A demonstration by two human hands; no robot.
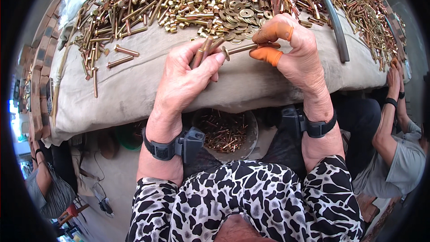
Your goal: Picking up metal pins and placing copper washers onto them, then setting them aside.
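My left hand (186, 74) is closed around several brass-coloured bolts (200, 56), their threaded ends pointing up past the fingers. My right hand (295, 51), with orange finger covers (267, 55) on thumb and finger, pinches another threaded bolt (242, 49) held roughly level. At that bolt's left end sits a round washer (225, 54), touching my left thumb tip. Whether the washer is threaded on the bolt, I cannot tell. Just beyond my hands lie loose flat washers (246, 13) and short sleeves (181, 11).
Heaped bolts (130, 4) cover the far part of a cloth-covered table (121, 92). A dark bar (333, 22) separates another bolt heap (358, 18) on the right. Below the table edge stands a bucket of bolts (226, 132). Co-workers' arms (389, 112) show at both sides.
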